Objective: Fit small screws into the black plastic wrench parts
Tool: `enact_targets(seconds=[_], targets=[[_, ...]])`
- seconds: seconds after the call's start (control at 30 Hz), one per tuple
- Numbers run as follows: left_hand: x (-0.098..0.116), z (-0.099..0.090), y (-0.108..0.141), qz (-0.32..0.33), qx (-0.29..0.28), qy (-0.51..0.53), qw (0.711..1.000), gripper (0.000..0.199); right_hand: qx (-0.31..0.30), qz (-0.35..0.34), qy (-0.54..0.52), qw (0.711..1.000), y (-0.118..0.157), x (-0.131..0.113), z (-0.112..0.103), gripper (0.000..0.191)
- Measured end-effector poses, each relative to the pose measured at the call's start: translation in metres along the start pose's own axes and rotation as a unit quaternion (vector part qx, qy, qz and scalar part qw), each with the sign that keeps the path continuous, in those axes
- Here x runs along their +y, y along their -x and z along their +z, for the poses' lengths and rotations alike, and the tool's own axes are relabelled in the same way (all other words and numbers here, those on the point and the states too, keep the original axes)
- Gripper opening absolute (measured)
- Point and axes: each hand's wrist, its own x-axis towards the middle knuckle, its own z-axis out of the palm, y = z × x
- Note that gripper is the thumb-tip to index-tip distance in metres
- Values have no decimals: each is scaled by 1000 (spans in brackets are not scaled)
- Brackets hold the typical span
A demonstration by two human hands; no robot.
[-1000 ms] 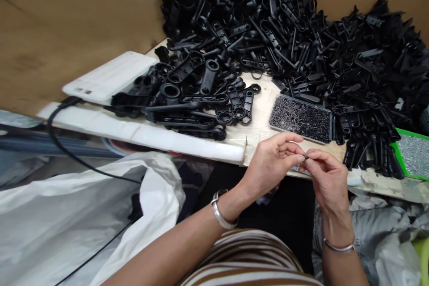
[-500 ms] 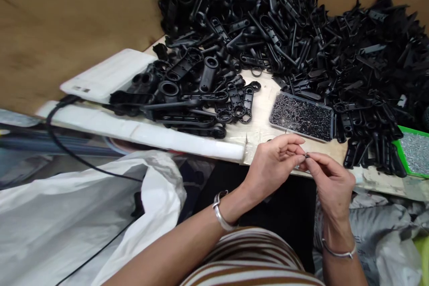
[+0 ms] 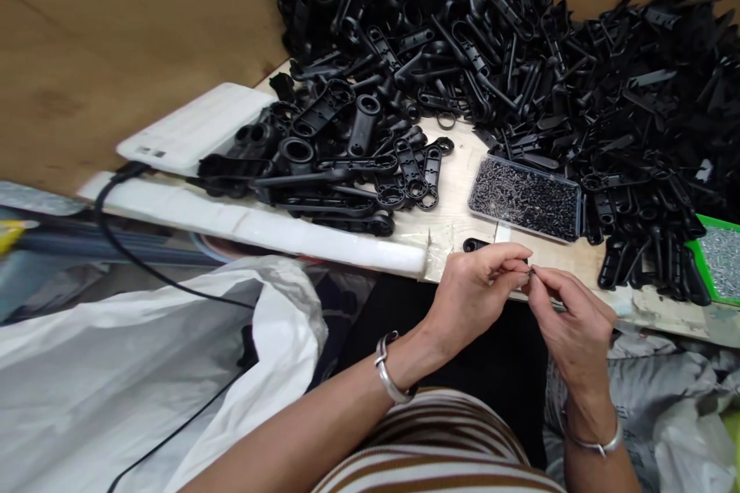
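My left hand (image 3: 465, 296) and my right hand (image 3: 575, 327) meet at the bench's front edge, fingertips almost touching. Between the two pinches is a tiny dark piece (image 3: 530, 272), too small to tell its kind. Just beyond them lies a clear plastic box (image 3: 472, 209) filled with small black and dark metallic pieces (image 3: 523, 199). The rounded end of a black plastic part (image 3: 475, 244) shows behind my left hand, which hides the rest of it.
A large heap of black plastic parts (image 3: 405, 54) covers the back of the bench. Longer black arms (image 3: 341, 162) lie to the left, by a white flat device (image 3: 196, 127) with a cable. A green tray (image 3: 698, 266) of small silvery pieces stands at right. A white sack (image 3: 277, 308) hangs below left.
Both hands stay together at the tiny piece, with small finger shifts. The end of the black part behind my left hand has come into sight. The view has shifted slightly.
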Motion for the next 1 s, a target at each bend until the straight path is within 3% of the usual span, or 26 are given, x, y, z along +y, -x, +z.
enact_targets(seconds=[0.17, 0.3, 0.37, 0.43, 0.5, 0.57, 0.8, 1.0], targets=[[-4, -1, 1, 10, -21, -30, 999, 21, 6, -2, 4, 1000, 3, 2, 5, 14], [0, -11, 2, 96, -38, -143, 984, 17, -6, 65, -22, 998, 6, 7, 1, 10], [2, -20, 2, 173, -35, -256, 950, 17, -13, 107, -26, 994, 8, 12, -3, 8], [3, -29, -2, 222, -49, -378, 898, 15, -20, 134, -17, 991, 9, 18, -6, 10], [2, -35, -6, 220, -97, -468, 850, 10, -27, 143, -3, 989, 9, 22, -8, 13], [-1, -37, -9, 193, -142, -504, 830, 9, -32, 136, 11, 990, 8, 24, -9, 16], [-6, -23, 0, 139, -173, -430, 875, 8, -49, 69, 32, 996, 4, 20, -12, 14], [-9, -17, 3, 119, -167, -415, 887, 14, -89, 15, 58, 994, 5, 19, -8, 12]])
